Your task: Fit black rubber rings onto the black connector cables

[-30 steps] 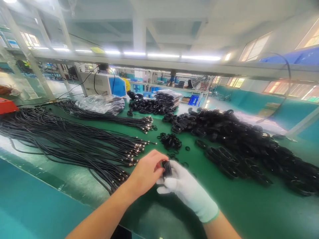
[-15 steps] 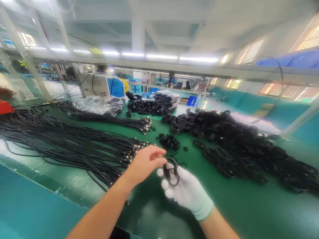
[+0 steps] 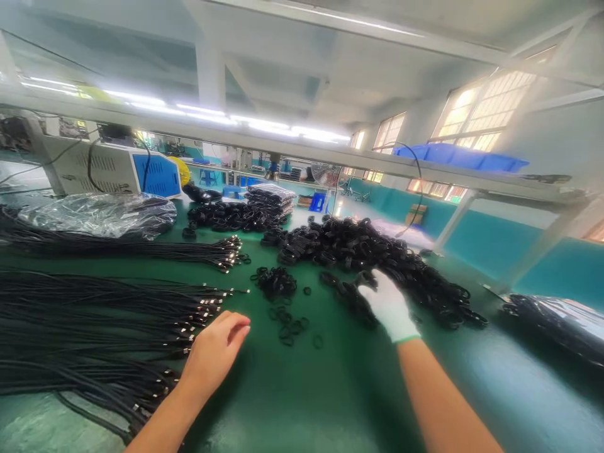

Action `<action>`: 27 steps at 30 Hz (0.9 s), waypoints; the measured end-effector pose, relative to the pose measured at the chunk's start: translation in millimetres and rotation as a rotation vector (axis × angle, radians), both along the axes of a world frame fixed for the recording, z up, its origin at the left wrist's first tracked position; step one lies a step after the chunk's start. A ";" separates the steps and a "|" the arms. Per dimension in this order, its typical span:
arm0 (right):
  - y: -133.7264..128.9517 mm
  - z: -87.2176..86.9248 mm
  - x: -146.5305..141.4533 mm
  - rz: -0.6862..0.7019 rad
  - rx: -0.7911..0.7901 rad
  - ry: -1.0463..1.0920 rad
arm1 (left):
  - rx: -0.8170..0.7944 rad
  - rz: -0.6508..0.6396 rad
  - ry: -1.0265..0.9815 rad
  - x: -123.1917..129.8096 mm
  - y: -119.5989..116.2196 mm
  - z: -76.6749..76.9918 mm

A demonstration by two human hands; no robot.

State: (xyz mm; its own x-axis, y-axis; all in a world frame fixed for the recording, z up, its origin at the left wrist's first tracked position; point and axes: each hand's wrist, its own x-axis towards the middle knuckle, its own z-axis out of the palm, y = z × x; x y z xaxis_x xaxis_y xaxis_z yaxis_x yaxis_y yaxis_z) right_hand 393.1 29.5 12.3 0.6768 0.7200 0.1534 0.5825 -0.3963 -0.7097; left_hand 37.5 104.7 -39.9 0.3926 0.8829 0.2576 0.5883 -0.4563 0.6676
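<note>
My bare left hand (image 3: 218, 346) hovers over the green table by the connector ends of the loose black cables (image 3: 136, 314). Its fingers are curled, with thumb and fingertips close together and nothing visible between them. In a white glove, my right hand (image 3: 387, 305) reaches to the near row of coiled cables (image 3: 349, 296). A black coiled cable (image 3: 365, 277) shows between its thumb and forefinger; the other fingertips are hidden. Small black rings (image 3: 275, 282) lie heaped between the hands, and several loose rings (image 3: 293, 327) are scattered nearer me.
A large heap of coiled cables (image 3: 340, 242) spreads at the back right. Further back are another heap (image 3: 231, 215), a clear plastic bag (image 3: 99, 214) and a white and blue machine (image 3: 113, 167). Bagged goods (image 3: 552, 324) lie far right. A shelf beam (image 3: 264, 148) crosses above the table.
My right hand has carried the coiled cable away from my left hand, forward and right to the coils. My left hand has let go and moved left. The view has turned right.
</note>
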 end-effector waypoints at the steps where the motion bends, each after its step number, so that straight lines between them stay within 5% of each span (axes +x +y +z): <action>1: 0.1 -0.3 17.6 -0.052 -0.030 -0.046 | -0.006 0.003 0.014 0.6 -0.6 0.8; 9: -4.1 -11.6 74.9 -0.099 -0.182 -0.132 | -0.041 -0.040 0.100 -1.5 0.0 -2.2; 15: -25.2 26.4 79.8 -0.135 0.028 -0.151 | -0.018 -0.068 0.127 1.3 10.6 -7.6; 20: -16.5 39.9 -9.5 0.077 0.182 -0.090 | 0.062 -0.121 0.140 11.8 -17.6 10.4; 24: 0.9 6.7 -114.5 0.355 0.158 0.024 | 0.156 -0.269 0.188 6.5 -55.5 31.9; 27: 8.4 -27.1 -174.9 0.533 0.081 0.080 | 0.198 -0.168 0.331 -21.9 -55.9 40.5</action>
State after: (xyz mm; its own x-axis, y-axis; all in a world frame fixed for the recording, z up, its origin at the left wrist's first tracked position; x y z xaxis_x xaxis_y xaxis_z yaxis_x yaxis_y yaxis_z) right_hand 218.2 37.9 -14.8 0.2330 0.9545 0.1860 0.6307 -0.0027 -0.7760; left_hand 15.6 48.8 0.6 0.6173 0.7454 0.2517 0.6627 -0.6651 0.3442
